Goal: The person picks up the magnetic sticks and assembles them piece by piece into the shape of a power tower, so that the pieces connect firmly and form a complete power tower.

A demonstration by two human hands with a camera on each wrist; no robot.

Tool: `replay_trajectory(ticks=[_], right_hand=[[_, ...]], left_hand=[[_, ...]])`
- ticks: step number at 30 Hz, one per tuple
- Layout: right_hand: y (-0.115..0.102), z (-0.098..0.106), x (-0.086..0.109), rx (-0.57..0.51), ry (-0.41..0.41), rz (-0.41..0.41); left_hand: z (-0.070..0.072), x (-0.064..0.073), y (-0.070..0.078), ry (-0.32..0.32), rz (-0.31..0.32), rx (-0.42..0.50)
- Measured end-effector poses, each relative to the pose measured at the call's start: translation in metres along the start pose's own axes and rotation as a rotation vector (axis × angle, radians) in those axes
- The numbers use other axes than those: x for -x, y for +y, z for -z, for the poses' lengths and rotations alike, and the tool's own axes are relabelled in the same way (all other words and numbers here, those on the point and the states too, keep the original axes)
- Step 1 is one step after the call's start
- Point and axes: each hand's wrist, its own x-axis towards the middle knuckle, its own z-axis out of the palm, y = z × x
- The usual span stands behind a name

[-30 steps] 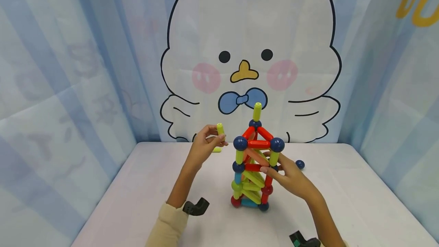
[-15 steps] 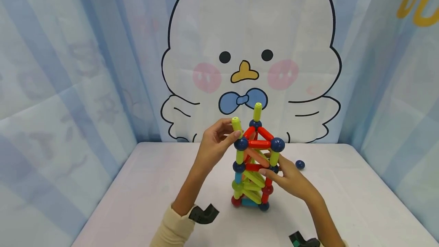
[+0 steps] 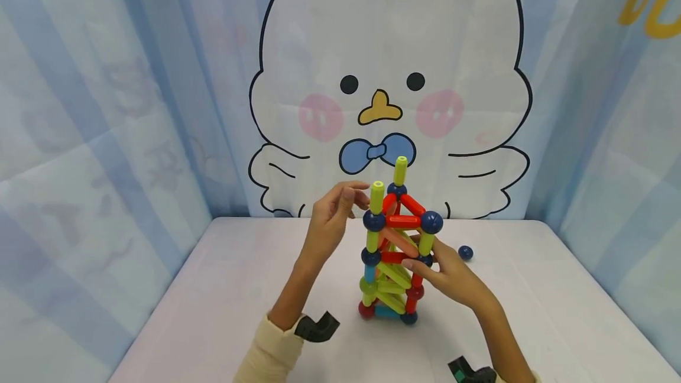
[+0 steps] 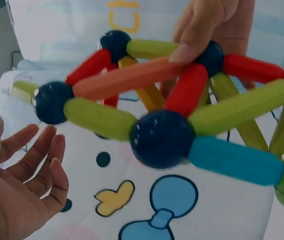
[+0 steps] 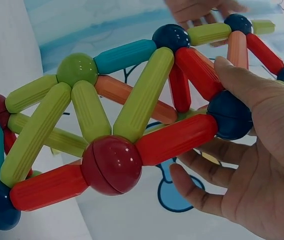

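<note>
A tower of magnetic rods and balls stands on the white table. One yellow-green rod rises upright from the dark blue ball at its upper left corner. A second yellow-green rod stands on the rear top ball. Just left of the first rod is my left hand, holding nothing; in the left wrist view its fingers are loosely bent, apart from the ball. My right hand grips the tower's right side at a dark blue ball, thumb in front and fingers behind.
A loose dark blue ball lies on the table behind the right hand. Hanging cloth with a cartoon bird encloses the table at the back and sides.
My left hand brought a yellow-green rod rightward to the tower's upper left ball and let go of it there. The right hand has kept its grip in the same place.
</note>
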Motion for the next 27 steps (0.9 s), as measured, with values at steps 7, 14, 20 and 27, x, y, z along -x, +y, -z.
replay_trajectory(ticks=[7, 14, 20, 27], right_hand=[[-0.001, 0.002, -0.001, 0.015, 0.003, -0.027], [-0.002, 0.003, 0.0, -0.004, -0.014, -0.044], [-0.002, 0.005, 0.0, 0.005, -0.003, -0.025], [-0.003, 0.003, 0.001, -0.003, -0.037, -0.052]], left_hand=[[0.018, -0.009, -0.081, 0.105, 0.231, -0.173], [0.027, 0.009, -0.169, -0.033, 0.435, -0.517], [0.021, 0.013, -0.199, -0.335, 0.501, -0.749], [0.009, 0.021, -0.21, -0.489, 0.49, -0.96]])
